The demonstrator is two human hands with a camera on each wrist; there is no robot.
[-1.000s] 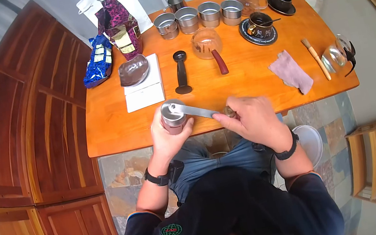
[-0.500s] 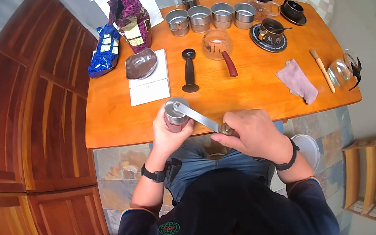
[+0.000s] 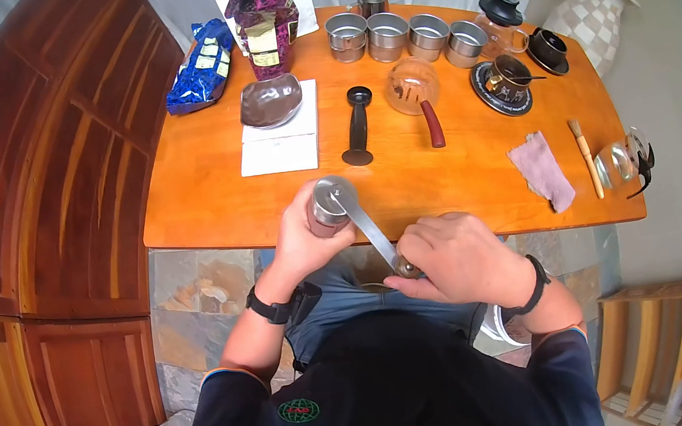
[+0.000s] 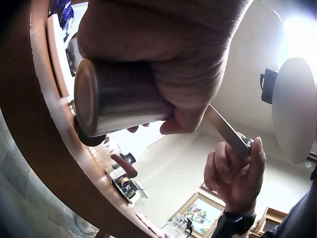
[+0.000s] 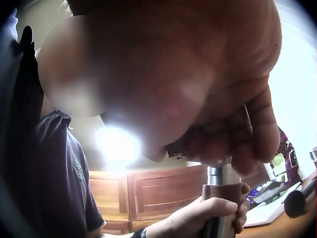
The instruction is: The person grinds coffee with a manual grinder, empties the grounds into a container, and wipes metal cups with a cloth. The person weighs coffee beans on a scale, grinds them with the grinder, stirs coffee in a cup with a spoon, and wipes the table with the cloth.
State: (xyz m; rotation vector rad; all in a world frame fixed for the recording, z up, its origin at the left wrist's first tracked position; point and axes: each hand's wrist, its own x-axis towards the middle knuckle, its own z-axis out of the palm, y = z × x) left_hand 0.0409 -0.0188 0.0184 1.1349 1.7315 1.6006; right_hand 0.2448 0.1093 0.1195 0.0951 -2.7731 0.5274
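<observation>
My left hand grips a manual coffee grinder, a steel cylinder with a brown band, over the table's near edge. From its round lid a flat metal crank reaches toward my body and to the right. The thumb and fingers of my right hand pinch the knob at the crank's end. In the left wrist view the grinder's steel body lies in the curled left fingers. The right wrist view shows its ribbed brown band above the left thumb.
A black coffee scoop, a red-handled glass pot and a brown dish on a white scale or box lie beyond the grinder. Farther back stand several metal cups and coffee bags. Rightward are a cloth and brush.
The right hand has swung the crank from pointing right to pointing nearer my body. The left hand still holds the grinder. The head view has turned slightly.
</observation>
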